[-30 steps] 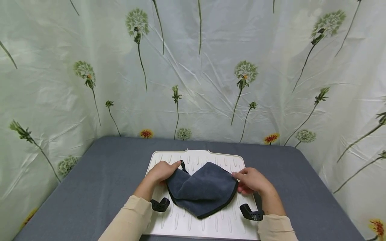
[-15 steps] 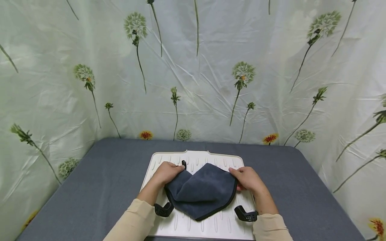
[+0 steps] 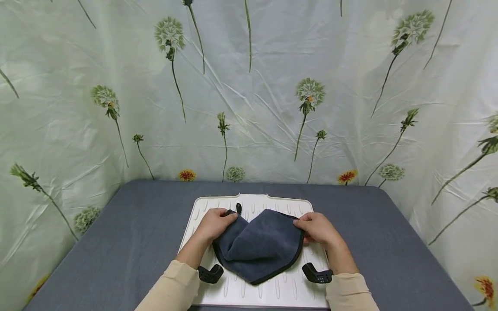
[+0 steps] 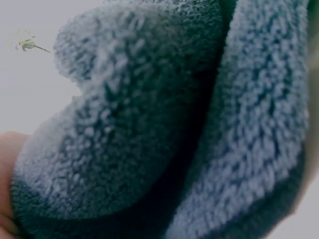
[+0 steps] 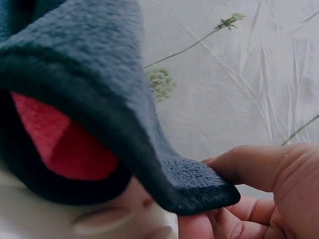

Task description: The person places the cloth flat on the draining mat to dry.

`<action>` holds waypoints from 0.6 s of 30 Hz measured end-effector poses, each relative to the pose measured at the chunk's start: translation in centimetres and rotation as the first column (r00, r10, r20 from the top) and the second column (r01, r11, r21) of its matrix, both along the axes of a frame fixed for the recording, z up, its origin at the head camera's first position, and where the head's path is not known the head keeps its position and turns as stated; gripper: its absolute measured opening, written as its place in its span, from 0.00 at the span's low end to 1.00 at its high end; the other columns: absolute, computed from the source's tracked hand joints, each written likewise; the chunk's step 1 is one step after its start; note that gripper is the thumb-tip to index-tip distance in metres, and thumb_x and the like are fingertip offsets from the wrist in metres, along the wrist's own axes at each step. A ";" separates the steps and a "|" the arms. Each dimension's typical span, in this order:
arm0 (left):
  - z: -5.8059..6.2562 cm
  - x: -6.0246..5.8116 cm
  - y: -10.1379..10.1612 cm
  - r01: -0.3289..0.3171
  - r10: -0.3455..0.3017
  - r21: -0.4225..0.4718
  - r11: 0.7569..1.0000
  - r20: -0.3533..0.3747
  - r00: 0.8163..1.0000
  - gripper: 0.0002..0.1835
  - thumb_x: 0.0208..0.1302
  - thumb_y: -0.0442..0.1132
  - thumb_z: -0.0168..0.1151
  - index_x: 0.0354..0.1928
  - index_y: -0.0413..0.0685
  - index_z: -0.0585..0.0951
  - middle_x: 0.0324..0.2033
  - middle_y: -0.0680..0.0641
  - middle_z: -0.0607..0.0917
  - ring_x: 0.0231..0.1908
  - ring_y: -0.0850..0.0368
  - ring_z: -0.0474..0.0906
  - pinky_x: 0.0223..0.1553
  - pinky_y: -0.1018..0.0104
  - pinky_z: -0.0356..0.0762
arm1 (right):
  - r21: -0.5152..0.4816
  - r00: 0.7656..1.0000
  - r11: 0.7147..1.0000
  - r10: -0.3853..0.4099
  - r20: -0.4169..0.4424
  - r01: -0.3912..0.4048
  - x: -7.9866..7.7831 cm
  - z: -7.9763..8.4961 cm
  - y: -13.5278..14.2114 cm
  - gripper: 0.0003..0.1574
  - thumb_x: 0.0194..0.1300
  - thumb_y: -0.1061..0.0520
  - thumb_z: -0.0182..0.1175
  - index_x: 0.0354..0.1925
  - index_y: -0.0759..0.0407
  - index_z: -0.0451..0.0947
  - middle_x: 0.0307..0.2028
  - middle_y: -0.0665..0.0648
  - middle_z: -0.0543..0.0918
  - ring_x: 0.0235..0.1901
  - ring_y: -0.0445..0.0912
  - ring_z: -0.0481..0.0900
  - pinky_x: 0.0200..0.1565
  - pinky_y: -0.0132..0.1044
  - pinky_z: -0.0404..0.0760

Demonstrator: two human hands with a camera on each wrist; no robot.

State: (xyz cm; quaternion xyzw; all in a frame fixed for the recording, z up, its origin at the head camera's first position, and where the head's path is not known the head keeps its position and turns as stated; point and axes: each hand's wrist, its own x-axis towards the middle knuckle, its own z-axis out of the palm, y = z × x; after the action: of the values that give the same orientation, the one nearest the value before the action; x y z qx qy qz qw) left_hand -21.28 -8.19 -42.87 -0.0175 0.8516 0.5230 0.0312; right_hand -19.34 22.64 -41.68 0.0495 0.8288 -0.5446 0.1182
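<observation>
A dark blue fleece cloth (image 3: 258, 246) with black trim hangs slack between my two hands over a white ribbed mat (image 3: 280, 289). My left hand (image 3: 215, 222) pinches its left corner, beside a small black loop (image 3: 238, 208). My right hand (image 3: 316, 228) pinches the right corner (image 5: 199, 191) between thumb and fingers. The left wrist view is filled by the cloth's (image 4: 164, 129) fuzzy pile, folded in on itself. The right wrist view shows a red patch (image 5: 60, 144) under the cloth's fold.
The mat lies on a grey-blue tabletop (image 3: 116, 242). A flower-printed plastic curtain (image 3: 272, 86) walls in the back and both sides. Black wrist camera mounts (image 3: 210, 273) (image 3: 317, 274) sit under both forearms.
Both hands have shifted slightly away from me and closer together with the cloth corners, so the cloth sags and bunches more in the middle.
</observation>
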 end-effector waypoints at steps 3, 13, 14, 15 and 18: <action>-0.1 0.1 -0.6 -0.022 0.022 -0.022 1.000 -0.027 0.999 0.14 0.65 0.44 0.66 0.28 0.41 0.83 0.22 0.52 0.78 0.26 0.57 0.72 0.30 0.65 0.69 | -0.010 1.000 1.000 0.008 -0.005 -0.008 0.0 0.2 0.6 0.11 0.69 0.58 0.62 0.35 0.66 0.78 0.21 0.49 0.76 0.18 0.40 0.75 0.24 0.31 0.78; -0.4 0.3 -2.7 -0.101 0.100 -0.013 0.995 -0.019 0.995 0.14 0.65 0.45 0.66 0.28 0.42 0.82 0.21 0.53 0.76 0.26 0.58 0.71 0.29 0.66 0.69 | -0.010 0.999 1.000 0.016 0.038 -0.016 0.1 0.7 2.5 0.08 0.70 0.59 0.61 0.36 0.64 0.77 0.22 0.50 0.76 0.19 0.39 0.76 0.26 0.31 0.80; -0.4 0.3 -2.8 -0.113 0.113 -0.007 0.994 -0.016 0.993 0.13 0.65 0.44 0.66 0.30 0.41 0.83 0.22 0.53 0.77 0.27 0.58 0.72 0.29 0.66 0.69 | -0.010 0.999 1.000 0.012 0.040 -0.011 0.2 0.8 2.6 0.08 0.69 0.59 0.61 0.36 0.64 0.77 0.22 0.50 0.76 0.19 0.39 0.76 0.26 0.31 0.80; -0.3 0.2 -2.9 -0.126 0.126 0.006 0.992 -0.011 0.992 0.13 0.66 0.44 0.66 0.30 0.41 0.83 0.22 0.53 0.77 0.27 0.58 0.72 0.29 0.66 0.69 | -0.011 0.999 1.000 0.011 0.042 -0.011 0.3 0.8 2.8 0.08 0.69 0.59 0.60 0.36 0.64 0.76 0.22 0.50 0.76 0.19 0.39 0.76 0.26 0.31 0.80; -0.1 0.2 -3.4 -0.158 0.158 0.031 0.987 -0.014 0.987 0.12 0.66 0.43 0.66 0.31 0.39 0.83 0.22 0.53 0.77 0.26 0.59 0.71 0.29 0.67 0.69 | -0.006 0.999 1.000 0.013 0.043 -0.012 0.4 1.0 3.3 0.08 0.70 0.59 0.60 0.36 0.64 0.76 0.23 0.50 0.76 0.20 0.40 0.77 0.27 0.31 0.81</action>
State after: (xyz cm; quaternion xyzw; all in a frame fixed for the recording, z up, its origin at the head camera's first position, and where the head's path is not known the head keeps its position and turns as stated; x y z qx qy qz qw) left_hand -21.10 -11.59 -43.00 -0.0802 0.8398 0.5367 -0.0169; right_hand -18.99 25.95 -40.72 0.0555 0.8249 -0.5450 0.1394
